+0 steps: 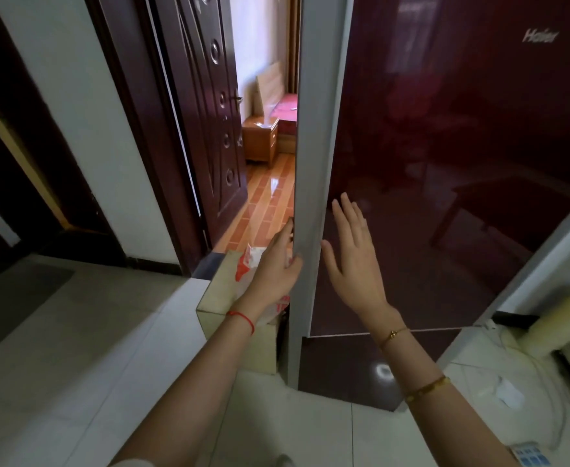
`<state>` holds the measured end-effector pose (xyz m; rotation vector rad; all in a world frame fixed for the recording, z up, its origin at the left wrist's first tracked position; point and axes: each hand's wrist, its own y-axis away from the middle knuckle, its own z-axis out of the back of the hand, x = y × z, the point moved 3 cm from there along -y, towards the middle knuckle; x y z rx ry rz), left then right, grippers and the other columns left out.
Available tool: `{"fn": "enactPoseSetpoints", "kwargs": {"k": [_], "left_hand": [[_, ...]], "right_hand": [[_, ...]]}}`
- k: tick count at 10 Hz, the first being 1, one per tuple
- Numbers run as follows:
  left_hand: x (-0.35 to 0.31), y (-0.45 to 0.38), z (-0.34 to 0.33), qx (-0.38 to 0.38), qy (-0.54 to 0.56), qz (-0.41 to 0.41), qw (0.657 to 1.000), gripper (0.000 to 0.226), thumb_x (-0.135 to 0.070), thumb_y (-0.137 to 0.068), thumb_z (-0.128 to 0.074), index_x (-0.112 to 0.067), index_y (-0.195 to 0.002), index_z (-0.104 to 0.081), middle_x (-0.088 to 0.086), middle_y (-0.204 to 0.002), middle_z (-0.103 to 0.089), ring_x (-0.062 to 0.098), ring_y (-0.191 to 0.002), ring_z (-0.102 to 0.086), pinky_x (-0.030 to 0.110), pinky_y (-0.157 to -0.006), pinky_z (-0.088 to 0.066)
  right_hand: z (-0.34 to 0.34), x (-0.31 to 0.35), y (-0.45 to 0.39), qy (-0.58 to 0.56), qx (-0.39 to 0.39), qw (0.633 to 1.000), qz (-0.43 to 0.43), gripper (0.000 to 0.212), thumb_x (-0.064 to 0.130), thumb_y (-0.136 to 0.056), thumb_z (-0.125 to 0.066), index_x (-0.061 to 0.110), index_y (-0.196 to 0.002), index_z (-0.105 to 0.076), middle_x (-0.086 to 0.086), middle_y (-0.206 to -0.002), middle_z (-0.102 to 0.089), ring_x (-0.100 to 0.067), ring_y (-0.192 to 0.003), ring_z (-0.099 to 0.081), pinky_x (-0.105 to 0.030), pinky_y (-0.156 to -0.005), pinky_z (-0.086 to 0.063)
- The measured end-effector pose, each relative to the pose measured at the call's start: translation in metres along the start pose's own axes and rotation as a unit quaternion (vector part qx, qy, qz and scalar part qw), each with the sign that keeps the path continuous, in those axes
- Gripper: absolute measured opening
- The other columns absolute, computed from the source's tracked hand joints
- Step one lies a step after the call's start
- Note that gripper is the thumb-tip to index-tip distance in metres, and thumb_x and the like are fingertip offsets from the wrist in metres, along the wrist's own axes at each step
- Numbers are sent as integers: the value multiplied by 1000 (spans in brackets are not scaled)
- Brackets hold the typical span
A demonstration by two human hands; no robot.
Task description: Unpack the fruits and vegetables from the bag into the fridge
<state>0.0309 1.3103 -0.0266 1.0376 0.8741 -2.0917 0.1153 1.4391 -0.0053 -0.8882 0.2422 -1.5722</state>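
Note:
A tall dark red fridge (445,163) fills the right half of the head view, its glossy upper door shut over a lower drawer (351,369). My left hand (277,264) wraps its fingers around the grey left edge of the upper door (310,183). Flat against the door front, just right of that edge, rests my right hand (354,251), fingers spread and holding nothing. Behind my left hand a white and red plastic bag (248,264) lies on a pale low stand (223,288) beside the fridge. Its contents are hidden.
A dark wooden door (206,123) stands open on the left onto a room with an orange floor and a wooden bedside cabinet (260,139). White cables and a socket strip (526,455) lie on the tiled floor at lower right.

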Motion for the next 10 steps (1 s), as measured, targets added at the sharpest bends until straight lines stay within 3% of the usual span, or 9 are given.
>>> {"fn": "enactPoseSetpoints", "kwargs": {"k": [1, 2, 4, 6, 8, 9, 10], "left_hand": [[14, -31, 3, 10, -2, -7, 1000, 67, -11, -98, -51, -24, -155, -18, -6, -157, -32, 10, -141, -34, 35, -115, -34], [27, -56, 5, 20, 7, -12, 1000, 68, -10, -98, -51, -26, -155, -18, -10, -158, -29, 8, -142, -33, 39, -115, -34], [51, -96, 3, 46, 0, -13, 999, 73, -13, -98, -52, -35, -154, -11, -15, -159, -24, 4, -143, -29, 36, -115, -33], [74, -126, 3, 62, 11, -38, 997, 77, -9, -95, -53, -35, -154, -10, -11, -159, -23, 6, -144, -27, 42, -114, -36], [93, -137, 22, 130, 0, -112, 985, 73, -16, -97, -54, -38, -153, -14, -14, -160, -21, -1, -142, -25, 20, -111, -30], [101, -144, 45, 143, -27, -129, 981, 67, -23, -98, -52, -36, -153, -17, -11, -161, -19, 5, -142, -23, 11, -105, -21], [101, -150, 73, 160, -52, -156, 973, 64, -22, -98, -53, -31, -153, -21, -6, -160, -23, 14, -144, -27, 28, -114, -29]], "right_hand": [[-14, -12, -23, -2, -4, 1000, -1, 63, 27, -103, -44, 17, -157, -12, 6, -166, -4, -12, -153, 0, -45, -125, -14], [-28, -22, -43, 10, -3, 1000, -3, 63, 25, -103, -44, 16, -157, -13, 5, -166, -4, -12, -153, 0, -45, -125, -13], [-48, -37, -75, 61, -6, 998, -22, 66, 27, -101, -46, 16, -157, -12, 4, -166, -4, -13, -153, -1, -43, -125, -9], [-65, -42, -93, 99, -29, 993, -54, 68, 28, -100, -49, 15, -157, -14, 3, -166, -3, -14, -153, 0, -42, -125, -8], [-76, -34, -96, 87, -47, 990, -98, 72, 31, -99, -53, 18, -157, -14, 5, -166, -2, -15, -154, 0, -46, -125, -11], [-78, -25, -91, 105, -67, 985, -121, 71, 35, -98, -54, 16, -156, -18, 3, -165, -8, -17, -154, -3, -49, -123, -16], [-79, -8, -85, 115, -94, 973, -177, 70, 38, -96, -56, 14, -154, -24, -1, -164, -17, -19, -153, -9, -47, -123, -20]]}}
